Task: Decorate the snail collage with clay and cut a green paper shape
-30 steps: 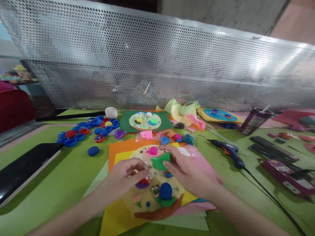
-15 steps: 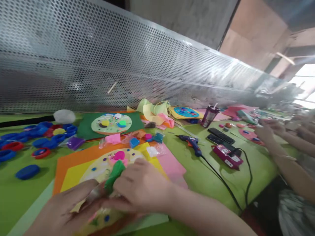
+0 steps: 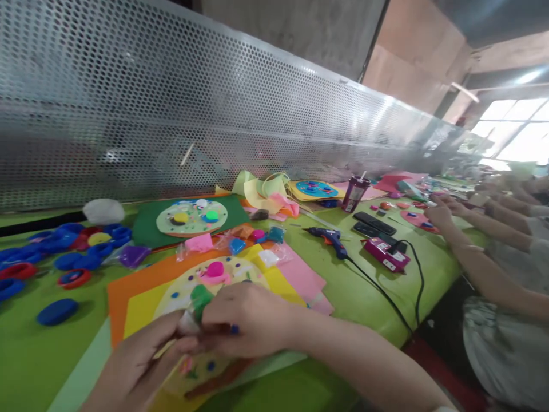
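Observation:
A packet of green clay [image 3: 199, 300] is held between both hands, low in the view. My left hand [image 3: 148, 349] pinches its clear plastic wrapper from the left. My right hand [image 3: 253, 317] is curled round the right side of it, fingers bent inward and partly hidden. Beneath them lies a pale yellow round board [image 3: 178, 289] decorated with a pink clay-and-cap figure [image 3: 215, 270], small coloured dots, a flower and a brown strip. My hands cover the middle of this board. Orange and yellow paper sheets [image 3: 139, 312] lie under it.
Blue and red bottle caps [image 3: 72, 277] lie at left. Clay packets [image 3: 199, 243] lie behind the board, near another decorated disc [image 3: 191, 209]. A glue gun [image 3: 328, 237], power strip [image 3: 386, 254] and purple cup [image 3: 355, 193] stand rightward. Another person's arm [image 3: 472, 269] reaches in.
My view has swung to the right, showing other people's arms. The green packet, first spread between my parted hands, is now gripped closely by both, and my hands have drawn together.

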Motion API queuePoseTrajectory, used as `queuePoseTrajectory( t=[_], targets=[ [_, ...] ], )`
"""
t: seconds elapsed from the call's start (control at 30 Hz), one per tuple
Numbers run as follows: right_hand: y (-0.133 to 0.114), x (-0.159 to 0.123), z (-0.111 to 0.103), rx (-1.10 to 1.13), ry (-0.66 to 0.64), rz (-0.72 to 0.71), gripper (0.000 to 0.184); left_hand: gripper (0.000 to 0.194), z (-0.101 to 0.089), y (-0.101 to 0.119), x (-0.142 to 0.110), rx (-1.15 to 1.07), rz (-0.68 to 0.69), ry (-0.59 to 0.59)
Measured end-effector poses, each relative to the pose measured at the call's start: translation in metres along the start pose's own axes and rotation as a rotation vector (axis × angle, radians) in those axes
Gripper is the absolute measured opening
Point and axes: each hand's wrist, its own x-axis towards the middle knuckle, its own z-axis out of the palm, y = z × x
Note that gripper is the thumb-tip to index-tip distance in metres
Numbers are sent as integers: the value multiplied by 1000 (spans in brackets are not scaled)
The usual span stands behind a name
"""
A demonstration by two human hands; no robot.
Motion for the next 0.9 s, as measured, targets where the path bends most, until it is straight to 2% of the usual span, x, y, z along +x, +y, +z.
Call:
queuePoseTrajectory(
  t=[0.07,0.1,0.17,0.27,0.4,0.53,0.6,0.7,0.8,0.9],
  targets=[
    [1,-2,-6,186,-38,-4,20,30,-4,8,1,21,74,-56],
    [2,-3,-8,284,-60,-6,18,29,-6,12,1,35,83,-9],
    [4,-2,-10,464,-92,3,15,31,-7,18,0,35,123,10],
    [7,1,-9,604,-113,26,14,27,-7,21,0,1,170,-50],
    [4,3,-5,579,-97,72,14,29,-6,19,1,-40,124,-63],
    [-3,3,2,310,-54,178,16,29,-4,19,2,-93,43,-108],
    [-5,3,4,246,-52,176,16,29,-4,19,2,-110,2,-118],
    [-3,2,3,311,-57,91,15,31,-5,18,2,-45,29,-103],
    [1,1,0,460,-49,17,14,28,-8,17,2,54,136,-135],
    [4,0,-1,601,-42,23,14,27,-12,18,2,100,237,-150]
  ],
)
